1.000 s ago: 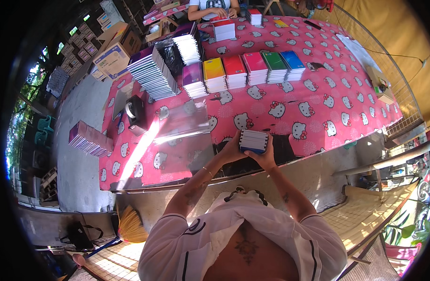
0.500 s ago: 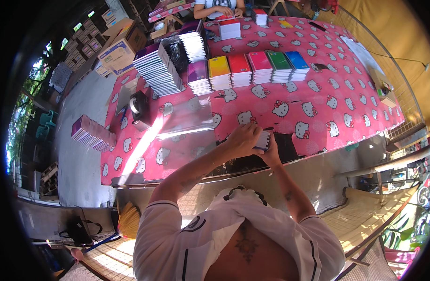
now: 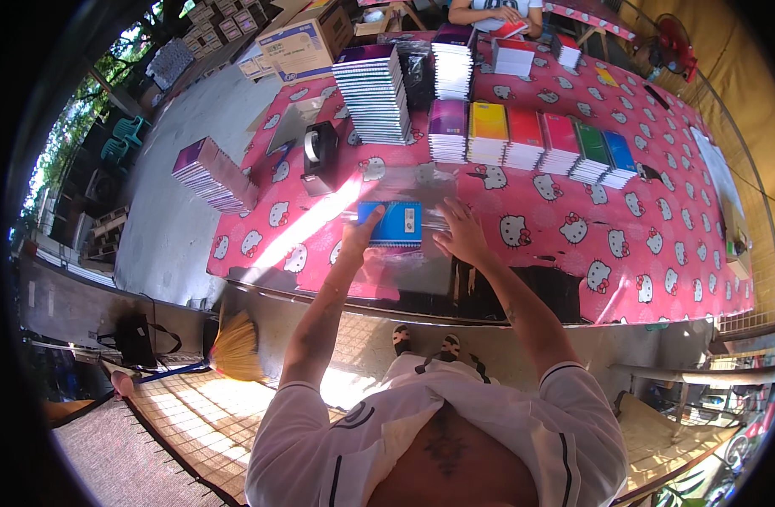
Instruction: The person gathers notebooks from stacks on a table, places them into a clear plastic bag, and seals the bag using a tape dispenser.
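Note:
A blue spiral notebook [image 3: 402,218] lies cover up on a clear plastic sheet [image 3: 417,182], with its coil along the near edge. My left hand [image 3: 359,234] grips its left end, thumb across the cover. Just off its right end, my right hand [image 3: 463,232] has its fingers spread over the plastic's edge and holds nothing. Whether more notebooks lie beneath the blue one is hidden. Left of the plastic stands a black device with a pale curved top [image 3: 320,156].
Behind my hands runs a row of notebook stacks, from a purple stack [image 3: 448,131] to a blue stack [image 3: 618,156]. A tall stack [image 3: 372,97] rises at the back left; another pile [image 3: 214,177] stands at the left edge. A co-worker's hands [image 3: 507,17] handle a red notebook across the pink table [image 3: 522,198].
Both hands have moved left from the table's front edge, and the blue notebook now lies cover up on the plastic. My right hand has let go. The whole view has swung left.

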A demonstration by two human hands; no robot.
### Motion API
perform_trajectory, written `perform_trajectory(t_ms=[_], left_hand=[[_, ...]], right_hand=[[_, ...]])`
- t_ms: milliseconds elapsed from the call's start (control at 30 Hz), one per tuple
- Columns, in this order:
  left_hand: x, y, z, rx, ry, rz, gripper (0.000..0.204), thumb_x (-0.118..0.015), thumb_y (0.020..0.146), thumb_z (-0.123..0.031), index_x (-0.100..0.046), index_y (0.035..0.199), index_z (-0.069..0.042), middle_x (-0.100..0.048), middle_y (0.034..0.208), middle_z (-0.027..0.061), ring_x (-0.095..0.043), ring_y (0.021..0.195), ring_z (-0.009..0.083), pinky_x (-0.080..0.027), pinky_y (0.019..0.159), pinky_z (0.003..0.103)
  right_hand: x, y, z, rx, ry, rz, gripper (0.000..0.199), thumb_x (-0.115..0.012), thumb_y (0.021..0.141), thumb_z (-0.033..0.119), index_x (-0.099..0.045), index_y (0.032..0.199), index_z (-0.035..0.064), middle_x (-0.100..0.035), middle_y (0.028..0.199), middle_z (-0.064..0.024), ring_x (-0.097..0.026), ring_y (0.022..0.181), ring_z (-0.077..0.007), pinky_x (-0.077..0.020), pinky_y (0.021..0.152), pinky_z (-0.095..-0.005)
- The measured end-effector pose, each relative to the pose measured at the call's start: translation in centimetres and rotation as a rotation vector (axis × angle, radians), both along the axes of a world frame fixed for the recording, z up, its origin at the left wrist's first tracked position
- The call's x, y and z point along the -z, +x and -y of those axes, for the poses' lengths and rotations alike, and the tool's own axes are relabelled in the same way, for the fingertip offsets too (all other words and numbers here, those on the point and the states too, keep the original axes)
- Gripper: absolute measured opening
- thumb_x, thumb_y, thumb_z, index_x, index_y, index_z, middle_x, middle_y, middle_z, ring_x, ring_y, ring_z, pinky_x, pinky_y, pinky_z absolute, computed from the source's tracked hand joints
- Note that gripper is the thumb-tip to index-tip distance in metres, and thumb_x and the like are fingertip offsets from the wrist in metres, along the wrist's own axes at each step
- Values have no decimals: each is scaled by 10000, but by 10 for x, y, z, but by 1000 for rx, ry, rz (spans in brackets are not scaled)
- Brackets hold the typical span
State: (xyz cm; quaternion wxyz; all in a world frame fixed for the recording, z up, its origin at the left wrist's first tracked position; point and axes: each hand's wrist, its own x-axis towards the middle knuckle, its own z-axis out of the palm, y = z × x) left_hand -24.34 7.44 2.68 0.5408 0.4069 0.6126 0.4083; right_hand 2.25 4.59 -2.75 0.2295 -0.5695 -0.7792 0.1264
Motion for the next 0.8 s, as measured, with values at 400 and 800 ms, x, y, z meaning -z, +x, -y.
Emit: perform_trajectory(t_ms=[400, 800], left_hand=[[19, -18, -55, 258, 12, -842, 1021, -585, 720, -867, -678, 1172, 43, -723, 1016, 231, -686, 1053, 362, -507, 944, 448], [77, -62, -60, 122, -225, 116, 685, -570, 970, -538, -474, 1376, 5, -629, 1276, 213, -623, 1137, 358, -464, 997, 479]], right_hand=[[-4, -27, -38, 180, -438, -604, 649, -675, 891, 470, -507, 1391, 92, -474, 1452, -155, -575, 1206, -322, -509, 970, -435], [-16, -62, -16, 463, -674, -1056, 490, -600, 950, 487, -643, 1216, 77, -695, 1005, -52, -657, 895, -143, -517, 790, -301]])
